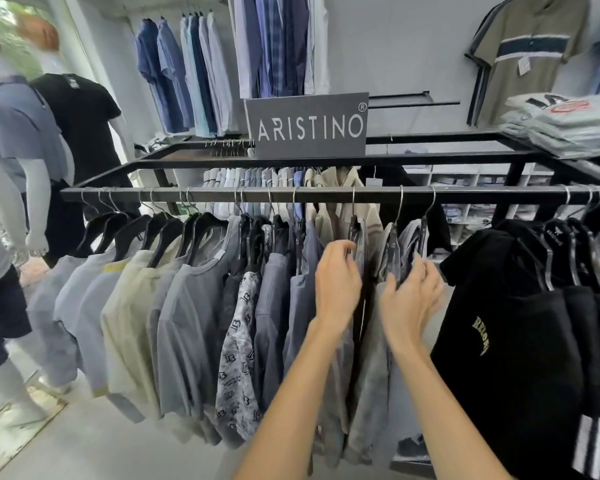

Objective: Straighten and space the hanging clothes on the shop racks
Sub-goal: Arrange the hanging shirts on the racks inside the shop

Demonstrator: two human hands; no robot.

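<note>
A black metal rack rail [205, 195] runs across the view with shirts on black hangers. Grey and cream tops [132, 306] hang to the left, a patterned shirt [238, 344] and blue-grey shirts in the middle, black shirts [520, 327] to the right. My left hand [338, 284] curls around a hanger [357, 237] near the middle of the rail. My right hand [411, 299] has its fingers on the shoulder of the neighbouring grey garment [392, 247], just right of the left hand; its grip is blurred.
An ARISTINO sign [309, 124] stands on the rack top. Folded shirts [561, 123] are stacked at the top right. Two mannequins [21, 161] stand on the left. More shirts [187, 71] hang on the back wall.
</note>
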